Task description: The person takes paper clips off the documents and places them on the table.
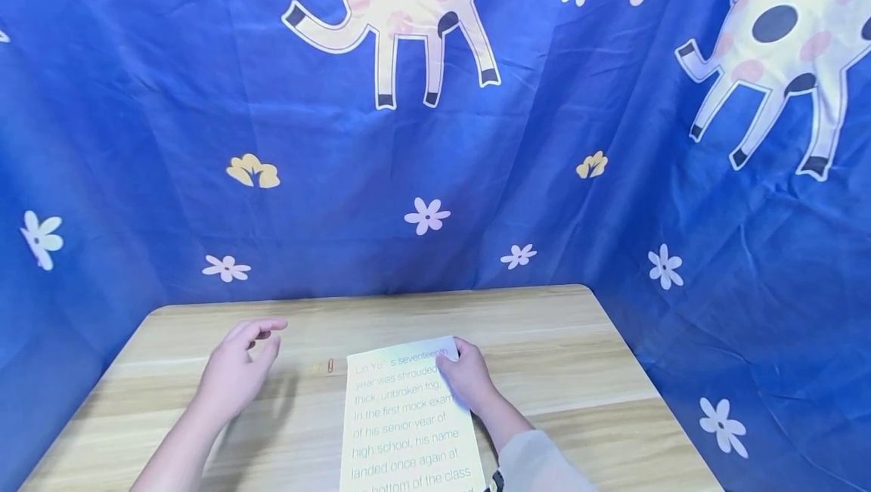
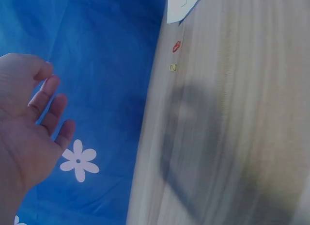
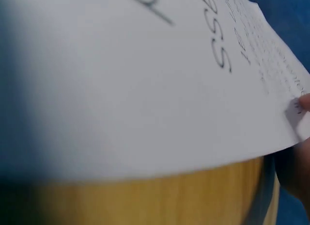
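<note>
A white sheet of printed paper point(image 1: 401, 416) is held by its upper right edge in my right hand point(image 1: 469, 379), thumb on the printed face and fingers behind. In the right wrist view the paper point(image 3: 145, 99) fills most of the picture, with the thumb at its far right. My left hand point(image 1: 234, 371) hovers over the left part of the table, fingers loosely bent, holding nothing. Between the left hand and the paper lie a red paper clip point(image 1: 330, 365) and a small yellow clip point(image 1: 314, 366), also seen in the left wrist view.
The light wooden table point(image 1: 544, 326) has rounded far corners. Blue curtains point(image 1: 327, 197) printed with cows and flowers stand behind it and along both sides. The left arm casts a shadow on the tabletop.
</note>
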A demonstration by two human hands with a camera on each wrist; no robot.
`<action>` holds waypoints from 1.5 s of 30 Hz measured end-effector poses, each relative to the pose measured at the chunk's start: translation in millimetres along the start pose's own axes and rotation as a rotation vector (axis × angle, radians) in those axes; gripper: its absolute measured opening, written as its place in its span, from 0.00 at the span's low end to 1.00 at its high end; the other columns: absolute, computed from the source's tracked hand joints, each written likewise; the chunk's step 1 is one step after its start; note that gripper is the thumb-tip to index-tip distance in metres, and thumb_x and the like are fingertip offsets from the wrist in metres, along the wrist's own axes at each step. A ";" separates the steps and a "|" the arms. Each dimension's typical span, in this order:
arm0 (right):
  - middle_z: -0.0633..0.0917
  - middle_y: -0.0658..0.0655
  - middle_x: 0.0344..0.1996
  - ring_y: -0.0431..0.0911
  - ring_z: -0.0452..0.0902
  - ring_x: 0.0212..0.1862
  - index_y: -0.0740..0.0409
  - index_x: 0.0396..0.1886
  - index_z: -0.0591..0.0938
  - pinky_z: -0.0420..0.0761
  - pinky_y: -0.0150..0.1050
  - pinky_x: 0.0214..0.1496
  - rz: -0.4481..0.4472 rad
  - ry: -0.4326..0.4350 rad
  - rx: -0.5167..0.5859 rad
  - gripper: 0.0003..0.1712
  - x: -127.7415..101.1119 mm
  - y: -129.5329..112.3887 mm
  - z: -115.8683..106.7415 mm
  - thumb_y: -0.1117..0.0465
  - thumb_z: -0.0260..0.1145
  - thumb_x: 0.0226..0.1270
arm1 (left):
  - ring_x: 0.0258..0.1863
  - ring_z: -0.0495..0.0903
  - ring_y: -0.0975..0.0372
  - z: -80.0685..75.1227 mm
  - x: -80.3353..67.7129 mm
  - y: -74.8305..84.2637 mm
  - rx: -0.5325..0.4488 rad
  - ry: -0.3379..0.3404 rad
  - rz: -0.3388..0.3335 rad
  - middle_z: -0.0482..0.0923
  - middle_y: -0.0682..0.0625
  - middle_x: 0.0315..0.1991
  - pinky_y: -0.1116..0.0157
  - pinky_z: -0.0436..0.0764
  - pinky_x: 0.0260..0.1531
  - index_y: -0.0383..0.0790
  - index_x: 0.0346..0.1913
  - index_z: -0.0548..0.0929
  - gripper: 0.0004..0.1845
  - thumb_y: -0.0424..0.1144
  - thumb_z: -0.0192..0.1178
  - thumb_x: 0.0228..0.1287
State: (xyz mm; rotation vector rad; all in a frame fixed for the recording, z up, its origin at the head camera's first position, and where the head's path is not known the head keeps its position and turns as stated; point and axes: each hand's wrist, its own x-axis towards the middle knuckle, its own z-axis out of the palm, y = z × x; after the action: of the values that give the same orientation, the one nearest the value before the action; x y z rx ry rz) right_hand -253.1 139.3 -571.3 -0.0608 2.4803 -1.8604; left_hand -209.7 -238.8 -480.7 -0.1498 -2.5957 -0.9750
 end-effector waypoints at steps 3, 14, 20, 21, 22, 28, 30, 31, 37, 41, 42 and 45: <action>0.91 0.60 0.57 0.54 0.88 0.61 0.59 0.59 0.87 0.85 0.55 0.71 -0.020 0.043 -0.127 0.17 -1.1 -4.5 1.0 0.62 0.69 0.75 | 0.27 0.78 0.60 0.6 -5.5 2.9 0.009 -0.011 -0.002 0.83 0.35 0.62 0.66 0.76 0.28 0.45 0.65 0.85 0.15 0.40 0.61 0.81; 0.91 0.64 0.55 0.62 0.87 0.61 0.62 0.56 0.86 0.85 0.60 0.69 -0.050 0.105 -0.395 0.15 -0.8 -11.2 -4.9 0.64 0.70 0.73 | 0.18 0.66 0.68 3.6 -21.7 15.4 0.014 -0.035 0.010 0.83 0.38 0.62 0.67 0.70 0.23 0.48 0.66 0.84 0.17 0.39 0.62 0.80; 0.90 0.65 0.54 0.62 0.87 0.59 0.65 0.57 0.86 0.86 0.59 0.68 -0.034 0.096 -0.434 0.17 2.2 -8.3 -6.8 0.63 0.71 0.72 | 0.17 0.66 0.68 9.6 -29.3 17.0 0.009 -0.055 0.011 0.83 0.38 0.63 0.68 0.71 0.21 0.47 0.67 0.84 0.18 0.38 0.63 0.78; 0.89 0.66 0.55 0.63 0.87 0.60 0.66 0.60 0.85 0.85 0.60 0.69 -0.040 0.095 -0.453 0.20 3.1 -8.0 -6.9 0.63 0.72 0.71 | 0.21 0.70 0.67 10.7 -30.1 16.9 0.017 -0.048 0.018 0.83 0.39 0.62 0.68 0.71 0.22 0.46 0.66 0.84 0.18 0.37 0.64 0.78; 0.88 0.66 0.56 0.64 0.86 0.61 0.68 0.62 0.84 0.85 0.60 0.70 -0.046 0.096 -0.475 0.23 3.8 -7.9 -6.9 0.63 0.72 0.71 | 0.26 0.75 0.66 11.7 -30.8 16.7 0.024 -0.041 0.026 0.84 0.39 0.62 0.69 0.72 0.24 0.46 0.66 0.84 0.18 0.37 0.65 0.77; 0.84 0.61 0.48 0.54 0.84 0.50 0.68 0.65 0.83 0.87 0.55 0.65 -0.065 0.080 -0.606 0.29 5.4 -9.5 -7.4 0.61 0.75 0.67 | 0.54 0.85 0.49 15.8 -35.3 15.5 0.039 -0.022 0.055 0.86 0.42 0.60 0.69 0.78 0.32 0.44 0.64 0.86 0.18 0.35 0.66 0.75; 0.83 0.60 0.47 0.52 0.83 0.48 0.67 0.65 0.83 0.87 0.54 0.62 -0.067 0.079 -0.625 0.29 6.1 -10.1 -7.4 0.61 0.76 0.65 | 0.55 0.85 0.47 16.7 -36.8 15.2 0.033 -0.026 0.050 0.86 0.42 0.60 0.67 0.82 0.34 0.44 0.64 0.86 0.18 0.34 0.66 0.75; 0.83 0.60 0.47 0.51 0.82 0.47 0.66 0.65 0.83 0.88 0.54 0.61 -0.063 0.080 -0.630 0.30 6.5 -10.1 -7.2 0.61 0.76 0.64 | 0.58 0.85 0.45 17.1 -37.4 15.1 0.028 -0.027 0.050 0.86 0.42 0.61 0.64 0.87 0.36 0.44 0.64 0.86 0.18 0.34 0.66 0.75; 0.79 0.64 0.56 0.49 0.79 0.45 0.60 0.73 0.75 0.88 0.49 0.53 -0.025 0.101 -0.599 0.41 8.7 -9.1 -5.6 0.62 0.79 0.59 | 0.61 0.83 0.43 20.5 -41.1 14.9 -0.010 -0.041 0.048 0.85 0.41 0.63 0.41 0.90 0.51 0.42 0.64 0.85 0.18 0.32 0.65 0.75; 0.73 0.65 0.59 0.47 0.74 0.40 0.59 0.78 0.71 0.82 0.39 0.39 -0.003 0.112 -0.573 0.48 8.6 -9.8 -5.7 0.63 0.79 0.57 | 0.61 0.84 0.42 22.9 -42.9 15.5 0.000 -0.033 0.053 0.85 0.40 0.63 0.34 0.86 0.55 0.42 0.64 0.85 0.18 0.32 0.66 0.74; 0.72 0.65 0.59 0.47 0.73 0.39 0.59 0.78 0.71 0.81 0.38 0.37 0.003 0.113 -0.564 0.48 8.3 -10.4 -6.1 0.63 0.79 0.57 | 0.60 0.84 0.42 23.7 -43.1 15.2 0.001 -0.033 0.054 0.85 0.40 0.63 0.33 0.85 0.55 0.42 0.64 0.85 0.18 0.33 0.66 0.74; 0.71 0.64 0.60 0.46 0.75 0.40 0.59 0.78 0.71 0.81 0.36 0.38 0.025 0.136 -0.516 0.46 9.0 -12.6 -9.4 0.61 0.78 0.60 | 0.60 0.84 0.42 26.0 -43.9 17.1 -0.006 -0.030 0.054 0.85 0.40 0.63 0.32 0.84 0.55 0.43 0.64 0.85 0.18 0.32 0.67 0.74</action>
State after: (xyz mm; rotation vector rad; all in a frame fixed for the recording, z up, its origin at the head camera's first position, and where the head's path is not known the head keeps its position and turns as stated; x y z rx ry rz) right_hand -262.4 144.3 -556.6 0.0836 2.9690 -1.2043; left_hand -172.8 -207.6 -504.5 -0.2361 -2.6016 -0.9685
